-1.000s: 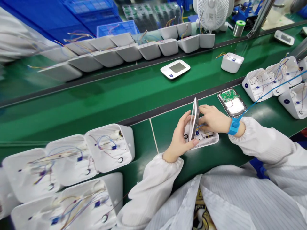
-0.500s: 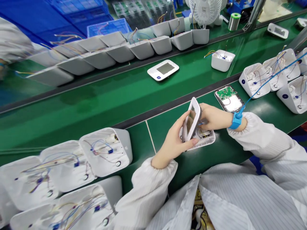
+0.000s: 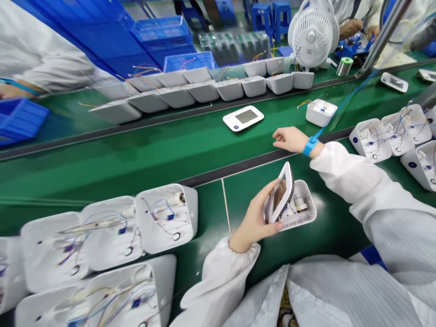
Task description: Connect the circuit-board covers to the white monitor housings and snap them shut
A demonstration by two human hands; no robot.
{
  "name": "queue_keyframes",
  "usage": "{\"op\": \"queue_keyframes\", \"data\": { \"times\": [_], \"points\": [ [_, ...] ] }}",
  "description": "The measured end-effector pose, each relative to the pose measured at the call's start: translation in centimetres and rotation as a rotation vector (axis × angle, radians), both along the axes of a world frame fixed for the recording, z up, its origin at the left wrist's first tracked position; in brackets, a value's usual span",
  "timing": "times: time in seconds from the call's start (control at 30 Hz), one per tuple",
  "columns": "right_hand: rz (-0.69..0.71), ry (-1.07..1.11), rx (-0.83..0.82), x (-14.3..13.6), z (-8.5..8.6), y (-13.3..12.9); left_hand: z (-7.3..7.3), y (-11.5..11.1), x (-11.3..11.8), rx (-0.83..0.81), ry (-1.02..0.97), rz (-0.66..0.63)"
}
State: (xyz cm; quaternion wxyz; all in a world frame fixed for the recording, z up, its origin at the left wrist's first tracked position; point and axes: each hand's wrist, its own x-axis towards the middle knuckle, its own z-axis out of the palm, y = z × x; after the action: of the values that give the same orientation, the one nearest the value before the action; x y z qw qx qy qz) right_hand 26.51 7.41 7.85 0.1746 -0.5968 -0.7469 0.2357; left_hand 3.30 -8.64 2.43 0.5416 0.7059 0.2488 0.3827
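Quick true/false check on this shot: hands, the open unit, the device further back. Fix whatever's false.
1. The left hand grips a rectangular white-framed panel. True.
2. That panel lies flat, closing the open white plastic housing. False: it is tilted up, and parts inside the housing show.
3. The right hand visibly holds nothing. True.
4. A bright blue wrist strap is on the left wrist. False: it is on the right wrist.
5. A flat white device with a grey screen lies on the green surface beyond the hands. True.
6. Its screen faces down. False: it faces up.
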Motion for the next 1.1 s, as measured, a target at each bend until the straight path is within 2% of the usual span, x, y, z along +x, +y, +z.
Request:
{"op": "queue_keyframes", "data": {
  "times": [0.17, 0.3, 0.43, 0.57, 0.63, 0.7, 0.83, 0.87, 0.93, 1.0, 1.1],
  "points": [
    [-0.158, -0.038, 0.018, -6.2, -1.3, 9.1, -1.7, -0.9, -0.7, 0.028, -0.066, 0.031],
    [-0.219, -0.019, 0.013, -9.4, -1.5, 13.9, -2.5, -1.6, -0.8, 0.041, -0.112, 0.068],
    [-0.245, 0.006, -0.059, -11.3, -2.1, 15.4, -2.6, -1.7, -0.7, 0.069, -0.120, 0.080],
    [-0.198, 0.136, -0.050, -11.2, -2.1, 13.3, -2.7, -1.6, -0.8, 0.037, -0.140, 0.069],
    [-0.148, 0.242, -0.007, -9.6, -1.4, 11.0, -2.8, -1.5, -0.8, 0.010, -0.151, 0.065],
    [-0.142, 0.331, 0.065, -6.6, -0.1, 8.4, -2.8, -1.4, -0.8, -0.009, -0.152, 0.055],
    [-0.287, 0.523, 0.327, 2.8, 3.1, 2.7, -2.7, -1.4, -0.7, -0.023, -0.146, 0.052],
    [-0.290, 0.536, 0.326, 5.4, 3.5, 1.3, -2.6, -1.3, -0.6, -0.027, -0.147, 0.055],
    [-0.294, 0.500, 0.193, 10.0, 3.7, -1.2, -2.6, -1.4, -0.6, -0.036, -0.151, 0.056],
    [-0.364, 0.399, 0.017, 13.4, 2.9, -3.3, -2.5, -1.4, -0.5, -0.046, -0.159, 0.055],
    [-0.456, 0.131, -0.093, 16.0, 0.8, -5.5, -2.5, -1.4, -0.4, -0.046, -0.171, 0.063]
  ]
}}
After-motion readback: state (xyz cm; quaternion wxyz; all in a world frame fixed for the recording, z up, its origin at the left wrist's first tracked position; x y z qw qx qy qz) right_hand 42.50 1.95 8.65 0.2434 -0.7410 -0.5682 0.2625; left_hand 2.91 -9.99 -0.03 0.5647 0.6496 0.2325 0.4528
